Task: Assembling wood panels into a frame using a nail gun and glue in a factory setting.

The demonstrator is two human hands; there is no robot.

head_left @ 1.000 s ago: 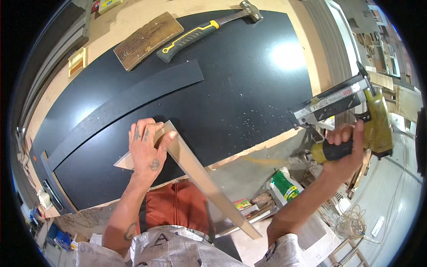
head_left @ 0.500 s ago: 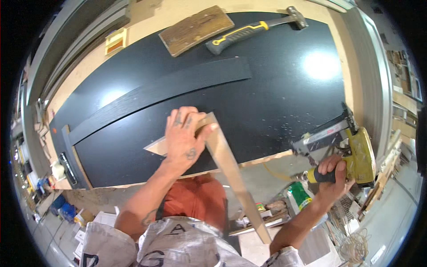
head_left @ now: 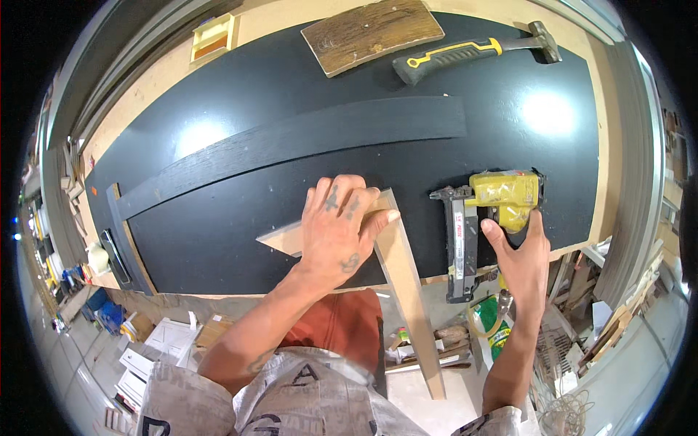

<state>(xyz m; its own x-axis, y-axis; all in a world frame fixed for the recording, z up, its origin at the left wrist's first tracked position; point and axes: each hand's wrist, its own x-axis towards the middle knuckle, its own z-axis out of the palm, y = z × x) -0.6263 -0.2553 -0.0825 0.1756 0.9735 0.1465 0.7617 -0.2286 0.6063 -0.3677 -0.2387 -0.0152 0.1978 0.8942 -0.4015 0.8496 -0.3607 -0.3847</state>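
Note:
My left hand [head_left: 336, 231] grips the corner where two light wood strips [head_left: 411, 298] meet at an angle, its thumb over the joint. The short strip points left over the black panel [head_left: 218, 247]; the long one runs past the front edge toward my body. To the right, a yellow and black nail gun [head_left: 507, 196] lies on its side on the panel, its dark magazine jutting over the front edge. My right hand [head_left: 522, 261] is at the gun's near side, thumb and forefinger spread apart; whether a fingertip touches it I cannot tell.
A dark strip [head_left: 298, 142] lies across the panel. Toward the far edge are a brown wood block [head_left: 372, 35] and a hammer [head_left: 480, 54]. A small yellow box [head_left: 212, 40] sits at the far left. A hose connects to the gun; clutter covers the floor below.
My right hand has brought the nail gun from beyond the front edge onto the panel, and its grip has loosened. My left hand still holds the joined strips.

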